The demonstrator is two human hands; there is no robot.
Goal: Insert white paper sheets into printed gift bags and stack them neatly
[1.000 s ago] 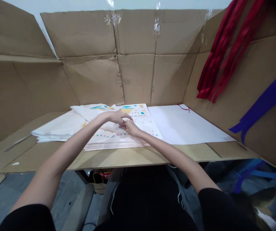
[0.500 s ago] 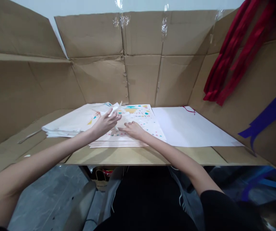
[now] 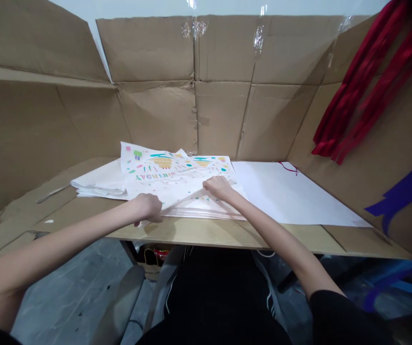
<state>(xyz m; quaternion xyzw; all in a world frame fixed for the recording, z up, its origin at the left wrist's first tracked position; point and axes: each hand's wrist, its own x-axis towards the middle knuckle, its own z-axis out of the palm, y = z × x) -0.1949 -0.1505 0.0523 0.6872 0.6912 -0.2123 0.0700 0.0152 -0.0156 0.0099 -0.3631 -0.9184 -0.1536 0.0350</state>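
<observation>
A thin white sheet with a colourful birthday print (image 3: 155,175) lies slanted over the piles, its far left corner raised. My left hand (image 3: 147,208) is closed on its near left corner, just above the table's front edge. My right hand (image 3: 219,188) is closed in a fist at its near right part, and the sheet's edge runs taut between both hands. Beneath it is a neat stack of like printed sheets (image 3: 206,211). To the left lies a looser pile of white sheets (image 3: 100,181), partly covered.
A large white sheet (image 3: 281,196) with a thin red cord (image 3: 290,168) lies to the right. Cardboard walls (image 3: 223,115) enclose the table (image 3: 199,232) at back and sides. Red ribbons (image 3: 357,105) and a purple ribbon (image 3: 403,191) hang on the right wall.
The top printed sheet, crumpled between my hands before, is now spread out and turned to the left. My hands have moved apart, the left toward me, the right to the right.
</observation>
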